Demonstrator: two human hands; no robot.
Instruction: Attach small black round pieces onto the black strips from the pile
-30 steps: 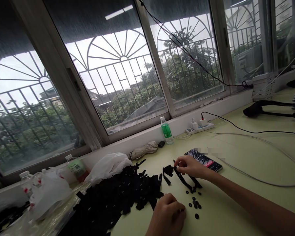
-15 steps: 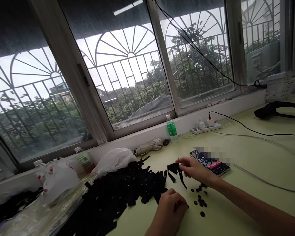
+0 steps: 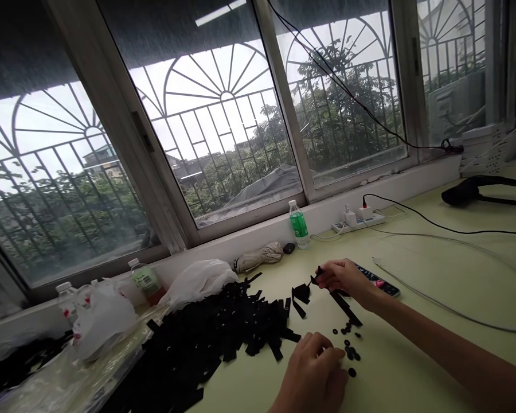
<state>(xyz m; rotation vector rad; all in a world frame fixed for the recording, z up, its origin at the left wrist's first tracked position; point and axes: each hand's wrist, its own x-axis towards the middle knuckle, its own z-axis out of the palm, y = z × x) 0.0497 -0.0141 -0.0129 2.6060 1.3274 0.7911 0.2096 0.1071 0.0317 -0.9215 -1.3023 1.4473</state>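
In the head view, my right hand [image 3: 348, 282] pinches a black strip [image 3: 344, 308], whose long end reaches down to the right below the fingers. Left of it lies a small bunch of black strips [image 3: 301, 293]. My left hand [image 3: 313, 370] rests low over the table with its fingers curled together; what they hold, if anything, is hidden. Small round black discs [image 3: 351, 351] lie scattered just beyond its fingertips. Further left spreads a large heap of black strips [image 3: 223, 321], some with small light rings on them.
A phone [image 3: 389, 286] lies partly behind my right hand. At the window wall stand a green-labelled bottle [image 3: 299, 226] and a power strip [image 3: 361, 221]. White plastic bags [image 3: 202, 281] and a second bottle [image 3: 147, 279] sit at left. A cable [image 3: 438, 316] crosses the table's right side.
My right hand has shifted right with a strip, away from the small bunch and partly over the phone. My left hand has moved right towards the discs; the disc at its fingertips is out of sight.
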